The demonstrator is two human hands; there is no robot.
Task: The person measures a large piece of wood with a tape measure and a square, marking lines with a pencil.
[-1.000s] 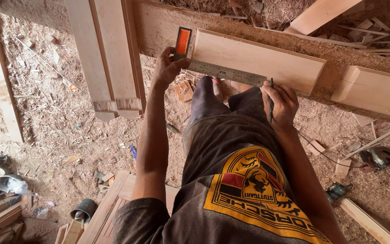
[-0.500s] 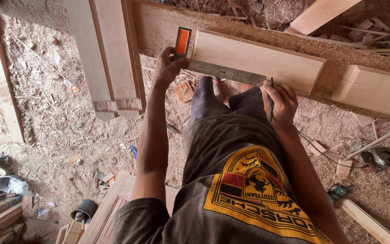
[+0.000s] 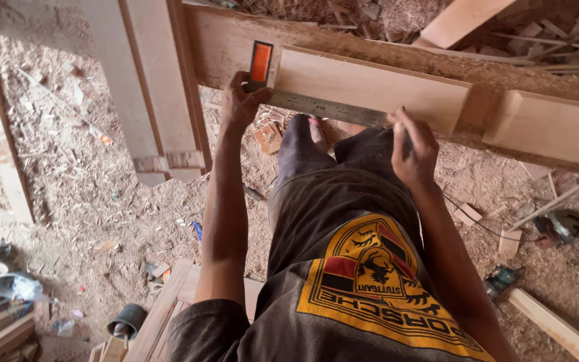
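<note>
My left hand (image 3: pixel 239 102) presses a try square against a pale wooden board (image 3: pixel 376 84): its orange-and-black stock (image 3: pixel 261 64) sits at the board's left end and the steel blade (image 3: pixel 326 108) runs along the board's near edge. My right hand (image 3: pixel 413 144) grips a dark pencil, its tip at the right end of the blade on the board's edge. The board rests on a long, rough timber beam (image 3: pixel 236 40). My legs and a dark printed shirt fill the lower middle.
A second pale board (image 3: pixel 551 127) lies on the beam at right. A framed wooden panel (image 3: pixel 145 80) stands at left. Sawdust and offcuts cover the ground. Power tools (image 3: pixel 564 226) (image 3: pixel 504 280) lie at right; a plank (image 3: pixel 554 325) sits at lower right.
</note>
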